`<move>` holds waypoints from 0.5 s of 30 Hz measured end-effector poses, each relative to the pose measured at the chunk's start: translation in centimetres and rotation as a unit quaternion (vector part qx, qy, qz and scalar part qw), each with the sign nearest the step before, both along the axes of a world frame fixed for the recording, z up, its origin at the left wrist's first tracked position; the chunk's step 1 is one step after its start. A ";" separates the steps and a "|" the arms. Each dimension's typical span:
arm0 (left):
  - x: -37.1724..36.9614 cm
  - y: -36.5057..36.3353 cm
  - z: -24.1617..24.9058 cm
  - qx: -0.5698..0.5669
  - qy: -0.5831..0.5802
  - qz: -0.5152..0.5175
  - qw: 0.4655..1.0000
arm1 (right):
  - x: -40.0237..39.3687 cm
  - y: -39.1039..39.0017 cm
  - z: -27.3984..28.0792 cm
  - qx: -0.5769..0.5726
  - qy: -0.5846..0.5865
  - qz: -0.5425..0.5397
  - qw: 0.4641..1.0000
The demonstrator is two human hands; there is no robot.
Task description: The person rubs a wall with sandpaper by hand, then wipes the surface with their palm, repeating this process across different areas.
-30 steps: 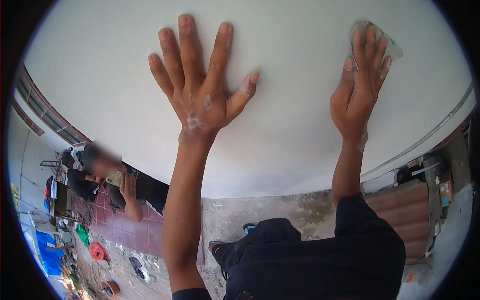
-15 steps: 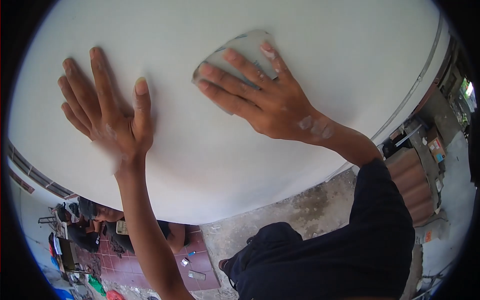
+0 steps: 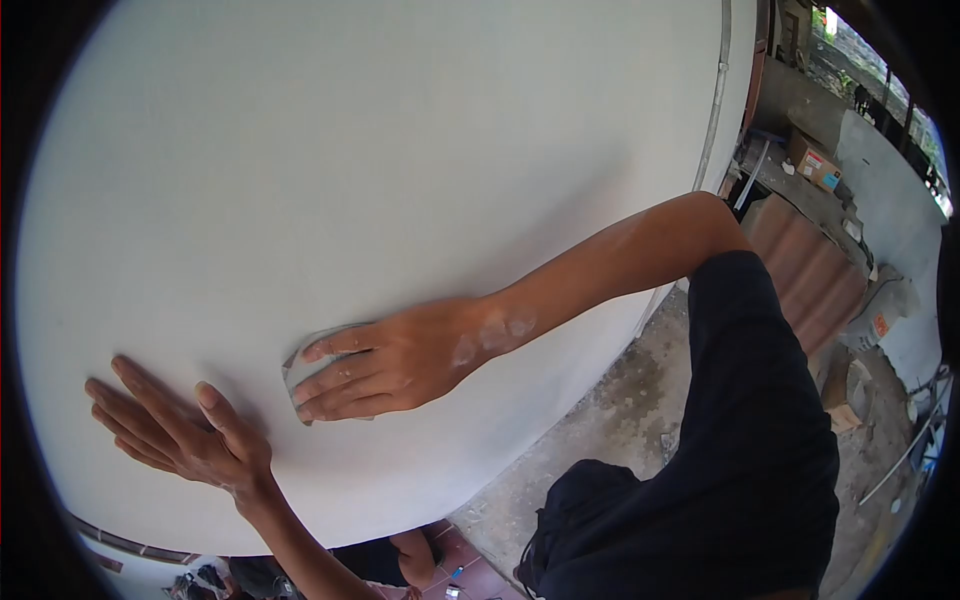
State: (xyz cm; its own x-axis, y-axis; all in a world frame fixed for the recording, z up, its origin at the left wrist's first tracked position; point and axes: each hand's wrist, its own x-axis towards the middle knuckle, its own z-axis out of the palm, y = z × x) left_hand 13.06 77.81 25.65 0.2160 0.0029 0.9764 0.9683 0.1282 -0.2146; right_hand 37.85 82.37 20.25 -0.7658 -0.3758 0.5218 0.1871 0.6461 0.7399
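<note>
A broad white wall (image 3: 400, 170) fills most of the view. My right hand (image 3: 400, 365) lies over a sheet of sandpaper (image 3: 298, 372) and presses it to the wall; the sheet's pale edges show past the fingers, and its abrasive face is hidden. White dusty patches mark this hand and wrist. To the left, my left hand (image 3: 180, 425) rests against the same wall, fingers and thumb apart, holding nothing.
A thin pipe (image 3: 718, 100) runs along the wall's right side. Beyond it stand a cardboard box (image 3: 815, 160) and a brown corrugated sheet (image 3: 805, 265). Below are the concrete floor (image 3: 590, 430) and a person (image 3: 410, 560), partly visible on red tiles.
My right hand has swept the sandpaper down and left across the wall. My left hand appears lower in view, still flat on the wall. The view itself has shifted.
</note>
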 end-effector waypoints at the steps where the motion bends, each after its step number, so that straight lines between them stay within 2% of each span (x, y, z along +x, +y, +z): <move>1: 0.2 0.1 0.1 -0.001 -0.006 -0.002 1.000 | 0.2 -0.3 2.5 0.006 0.053 -0.004 0.999; 4: 0.1 -0.1 -0.1 -0.008 -0.010 -0.022 1.000 | 1.1 0.1 6.4 0.037 0.232 -0.055 0.970; 6: 0.3 0.2 -0.1 -0.005 -0.006 -0.025 1.000 | 3.1 0.4 6.9 0.074 0.308 -0.106 0.942; 7: 0.3 0.1 -0.1 0.002 -0.010 -0.022 1.000 | 5.2 -1.0 7.5 0.043 0.286 -0.186 0.939; 10: 0.3 0.2 0.2 0.017 0.016 -0.028 0.999 | 10.1 -1.2 7.6 -0.084 0.376 -0.198 0.901; 13: 0.4 0.1 0.1 0.024 0.010 -0.021 0.999 | 14.3 -0.2 2.8 -0.185 0.507 -0.168 0.825; 15: 0.1 0.3 -0.1 0.020 0.021 -0.030 0.999 | 15.5 -0.7 -1.3 -0.239 0.580 -0.184 0.756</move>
State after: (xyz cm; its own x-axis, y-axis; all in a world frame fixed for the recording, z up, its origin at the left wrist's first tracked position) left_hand 13.19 78.10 25.52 0.2560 -0.0500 0.9654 0.9646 0.0787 -0.2517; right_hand 53.35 81.70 18.94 0.3052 0.1964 0.9318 0.7641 0.5335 -0.3627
